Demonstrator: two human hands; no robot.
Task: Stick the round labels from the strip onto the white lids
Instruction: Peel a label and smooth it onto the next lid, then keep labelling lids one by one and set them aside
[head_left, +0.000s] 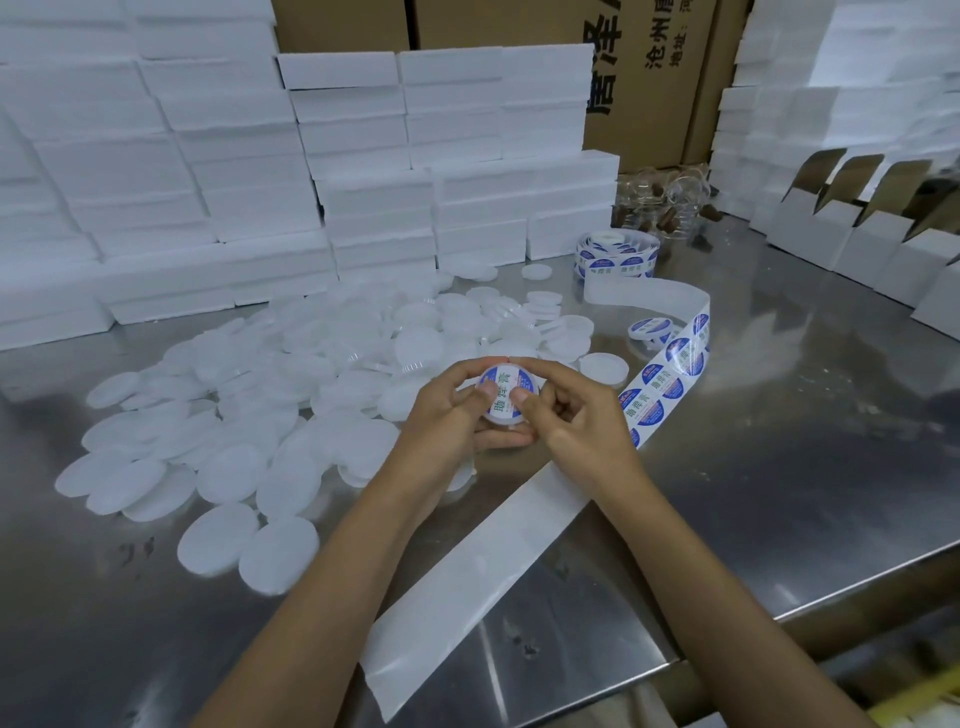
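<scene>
1. Stacks of white foam boxes (156, 171) fill the far left and back of the steel table (779, 467).
2. In front of them a loose heap of white lids (291, 395) spreads over the left and middle of the table, many overlapping.
3. The left hand (447, 415) holds one lid (506, 397) above the table just right of the heap; its grip is curled round the lid's left edge, with the thumb pressing on the label.
4. That round label (503, 391), blue and white with green characters, lies on the lid's top face.
5. The right hand (566, 415) meets it from the other side; its grip is curled round the lid's right edge, thumb pressed on the label beside the left thumb.
6. The strip (660, 379) of labels runs on the table just right of the hands; its bare backing (467, 582) passes under the right forearm toward the near edge.
7. One labelled lid (652, 329) sits inside the strip's bend.
8. The label roll (615, 254) stands farther back.
9. Open white cartons (857, 228) line the far right.
</scene>
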